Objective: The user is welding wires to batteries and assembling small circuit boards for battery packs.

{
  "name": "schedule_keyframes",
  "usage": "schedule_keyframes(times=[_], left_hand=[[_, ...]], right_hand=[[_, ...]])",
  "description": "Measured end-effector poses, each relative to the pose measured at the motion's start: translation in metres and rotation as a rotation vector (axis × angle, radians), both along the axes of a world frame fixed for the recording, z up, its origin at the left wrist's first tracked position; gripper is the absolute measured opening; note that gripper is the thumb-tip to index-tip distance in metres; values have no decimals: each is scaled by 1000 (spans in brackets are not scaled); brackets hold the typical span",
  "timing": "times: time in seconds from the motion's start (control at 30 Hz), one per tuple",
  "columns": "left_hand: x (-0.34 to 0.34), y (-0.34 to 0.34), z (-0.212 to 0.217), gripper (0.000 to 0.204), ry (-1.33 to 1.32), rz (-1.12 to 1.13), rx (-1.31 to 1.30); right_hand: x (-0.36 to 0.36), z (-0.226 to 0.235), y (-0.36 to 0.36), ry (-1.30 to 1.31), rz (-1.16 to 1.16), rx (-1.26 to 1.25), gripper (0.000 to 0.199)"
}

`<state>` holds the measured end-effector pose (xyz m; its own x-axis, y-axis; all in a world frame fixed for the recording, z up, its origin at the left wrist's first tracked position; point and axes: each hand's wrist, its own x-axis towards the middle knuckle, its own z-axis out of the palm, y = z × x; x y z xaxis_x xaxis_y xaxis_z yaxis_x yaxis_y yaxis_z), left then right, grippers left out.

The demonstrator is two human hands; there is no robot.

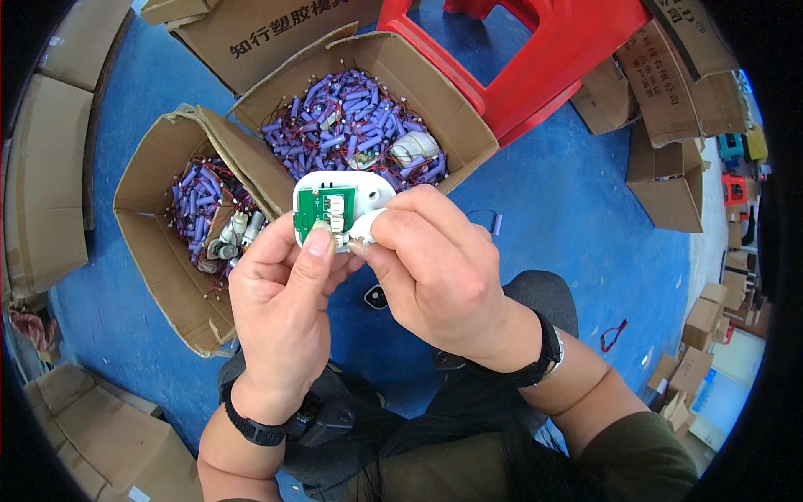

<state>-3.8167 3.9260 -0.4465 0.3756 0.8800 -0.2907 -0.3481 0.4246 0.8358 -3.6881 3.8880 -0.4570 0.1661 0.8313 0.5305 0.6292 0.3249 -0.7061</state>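
In front of me, my left hand is closed on a white plastic housing, with the thumb along its lower edge. Set in the housing is a green circuit board carrying pale connectors. At the housing's right side, my right hand pinches a small rounded white piece. That piece touches or nearly touches the housing; its full shape is hidden by the fingers. Just beyond, an open cardboard box holds many purple cylindrical batteries with red and black wires.
Left of it, a second cardboard box contains batteries and white-and-metal parts. A red plastic stool stands at the back right. On the blue floor lie a loose battery, a red wire and a small black-and-white part. Cartons line both sides.
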Motion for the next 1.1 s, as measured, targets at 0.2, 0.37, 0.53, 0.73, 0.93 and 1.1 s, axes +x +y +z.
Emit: schedule_keyframes(times=[0.2,0.37,0.53,0.73,0.93,1.1], left_hand=[[0,-1,1,25,3,-2,-7],[1,1,-2,25,14,-17,-33],[1,3,-1,24,114,-50,-69],[5,7,-5,22,112,-105,-34],[6,6,-7,20,149,-84,-21],[6,6,-5,20,184,-96,19]], right_hand=[[4,-1,0,-65,15,-12,17],[6,-3,3,-43,21,-37,12],[17,-1,7,171,157,-275,10],[23,-6,10,183,201,-431,9],[21,-6,8,246,210,-465,9],[21,-3,7,227,195,-424,8]])
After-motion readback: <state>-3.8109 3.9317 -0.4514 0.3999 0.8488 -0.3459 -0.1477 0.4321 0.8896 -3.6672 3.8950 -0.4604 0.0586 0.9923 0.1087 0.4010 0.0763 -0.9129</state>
